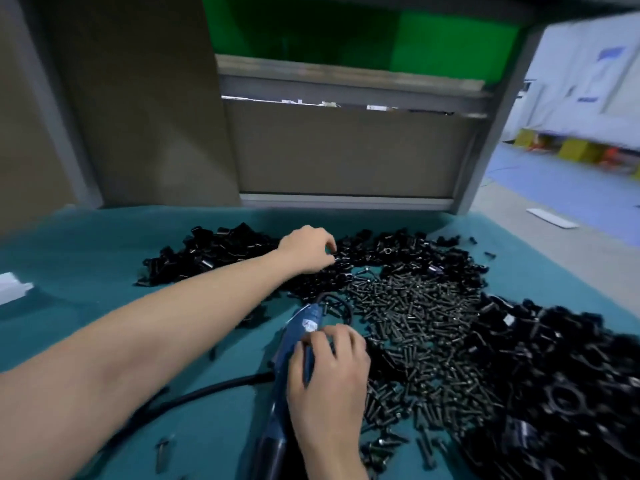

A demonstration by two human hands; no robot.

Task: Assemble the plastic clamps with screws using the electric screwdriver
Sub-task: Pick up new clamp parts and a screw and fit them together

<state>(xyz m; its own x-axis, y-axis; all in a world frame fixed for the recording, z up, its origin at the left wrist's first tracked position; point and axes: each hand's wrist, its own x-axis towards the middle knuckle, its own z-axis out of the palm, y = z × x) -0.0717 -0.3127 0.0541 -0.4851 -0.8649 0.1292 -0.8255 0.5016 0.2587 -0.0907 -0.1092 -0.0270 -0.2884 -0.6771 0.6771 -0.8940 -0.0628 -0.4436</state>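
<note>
Gripping the electric screwdriver [294,358] round the middle of its blue barrel, the right hand [329,372] has its fingers wrapped over the top and its thumb on the near side. The tool lies just left of the screw heap [415,323], touching its loose edge. Its long axis runs from the near edge of the view up and away, leaning slightly toward the heap. The far end meets a loop of black cable [341,306]. The near end is darker and narrower, so the bit probably points back at the person, though blur hides the tip.

It looks rigid and fairly hefty, with a smooth casing, and the stiff cord will likely tug at it. The mid-barrel hold seems the balanced one.

Beyond the screw heap on its left side, the left hand [308,249] reaches into the plastic clamps [225,251], fingers curled down and fingertips among them. I cannot tell whether one is pinched yet. More clamps are piled to the right of the heap. They look light, hard and glossy, and apt to slip, so pinching one across its flat sides should serve best
</note>
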